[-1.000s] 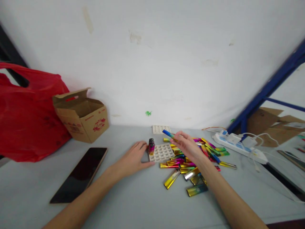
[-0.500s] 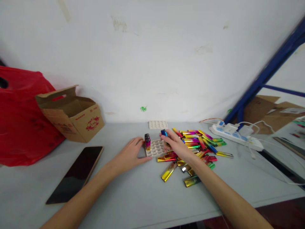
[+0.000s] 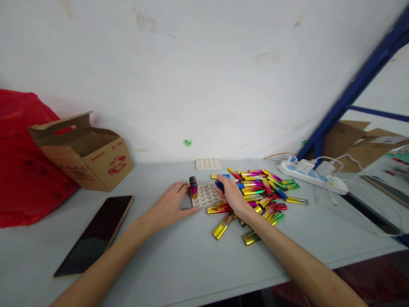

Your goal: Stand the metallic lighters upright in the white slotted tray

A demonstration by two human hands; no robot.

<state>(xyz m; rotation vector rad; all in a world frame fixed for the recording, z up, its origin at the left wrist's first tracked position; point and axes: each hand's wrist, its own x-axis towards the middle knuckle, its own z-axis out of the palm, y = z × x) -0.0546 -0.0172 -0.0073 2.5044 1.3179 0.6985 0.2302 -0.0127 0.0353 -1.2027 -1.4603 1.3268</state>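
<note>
My left hand [image 3: 169, 202] rests on the table at the left side of a pale tray with rows of holes [image 3: 206, 197]. Its fingers are stretched out and its thumb is spread along the tray's front edge. Several purple and yellow lighters with black tops [image 3: 194, 189] stand upright in the tray's left column. Over the tray's right part, my right hand [image 3: 232, 196] is closed on a blue lighter [image 3: 219, 185]; its lower end is hidden by the fingers. A loose pile of shiny coloured lighters [image 3: 255, 189] lies just right of the tray, partly under my right forearm.
A second pale tray [image 3: 208, 164] lies by the wall. On the left are a phone [image 3: 96, 234], an open cardboard box [image 3: 86, 157] and a red bag [image 3: 25, 162]. A white power strip [image 3: 313, 175] with cables sits at the right, near a blue metal frame [image 3: 351, 94].
My right hand has tilted and lowered the blue lighter towards the tray. A yellow and blue lighter now shows lying behind that hand. The view has shifted slightly; my left hand stays by the tray.
</note>
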